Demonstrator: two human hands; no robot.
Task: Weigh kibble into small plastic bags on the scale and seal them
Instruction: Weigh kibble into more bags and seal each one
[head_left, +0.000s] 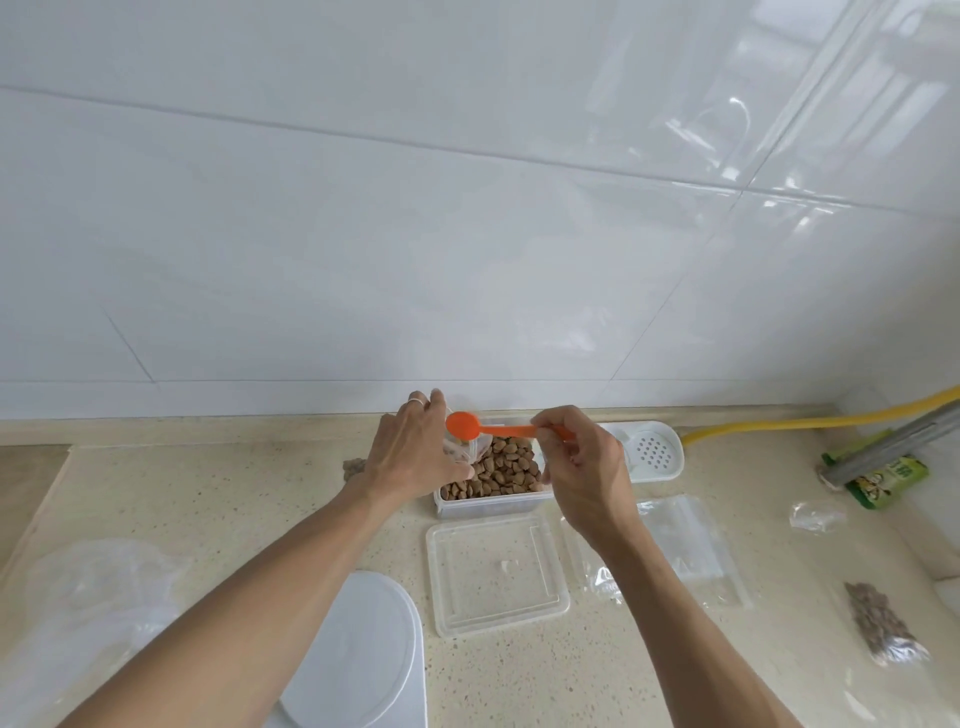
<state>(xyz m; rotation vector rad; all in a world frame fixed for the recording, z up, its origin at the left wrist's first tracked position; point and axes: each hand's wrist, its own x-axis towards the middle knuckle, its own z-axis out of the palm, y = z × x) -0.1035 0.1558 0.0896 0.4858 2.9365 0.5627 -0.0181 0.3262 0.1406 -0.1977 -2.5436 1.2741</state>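
My left hand (415, 452) grips a small clear plastic bag (465, 449) with some kibble in it, held over the left end of a clear tub of brown kibble (501, 475). My right hand (582, 462) pinches the handle of an orange spoon (470, 427), whose bowl is at the bag's mouth. The white scale (358, 654) lies near the front edge under my left forearm. A filled bag of kibble (883, 623) lies at the far right, and another (353, 466) peeks out behind my left wrist.
The tub's clear lid (493, 577) lies in front of it. Empty clear bags (685, 551) lie to its right. A white perforated dish (652, 452) sits behind, a yellow hose (810, 422) along the wall, a green packet (888, 480) far right, crumpled plastic (83, 613) at left.
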